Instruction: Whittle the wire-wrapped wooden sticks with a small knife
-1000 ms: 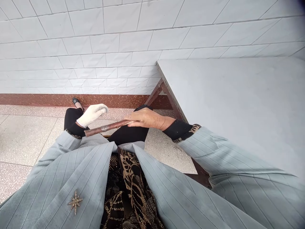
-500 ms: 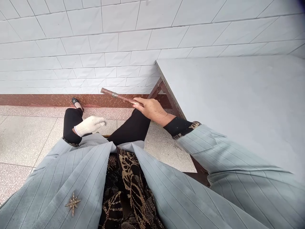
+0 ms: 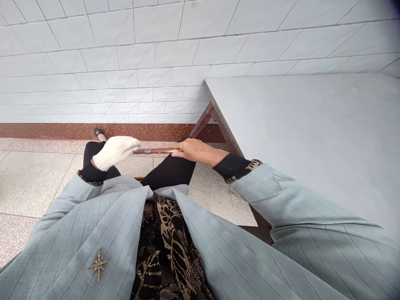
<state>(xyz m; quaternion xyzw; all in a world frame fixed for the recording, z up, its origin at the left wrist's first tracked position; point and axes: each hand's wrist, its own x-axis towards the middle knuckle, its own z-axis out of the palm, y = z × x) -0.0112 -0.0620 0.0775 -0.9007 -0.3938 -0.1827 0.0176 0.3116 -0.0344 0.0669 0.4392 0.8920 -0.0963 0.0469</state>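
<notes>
The person's bare right hand [image 3: 195, 150] holds a slim, dark reddish-brown rod [image 3: 154, 151] near the centre of the frame, its fingers [image 3: 178, 153] curled closed around the rod's right end. The rod lies almost level across the person's lap, above the knees, with a narrow silver band [image 3: 147, 151] toward its left end. The left hand [image 3: 115, 153], in a white knit work glove, reaches in from the left, its gloved fingers [image 3: 133, 143] held together and partly curled at the rod's left end. The glove seems to overlap that end, but whether it has hold of the rod or only lies against it cannot be told.

The rod is the only thing in either hand, and it is held clear of the grey-white tabletop [image 3: 312, 129] at upper right, which stands on a reddish-brown wooden frame [image 3: 212, 116]. White wall tiles [image 3: 156, 54] fill the top of the frame above a reddish skirting band [image 3: 93, 131]. Speckled terrazzo flooring [image 3: 31, 183] spreads at lower left. A pale pinstriped jacket [image 3: 93, 221] fills the bottom of the view.
</notes>
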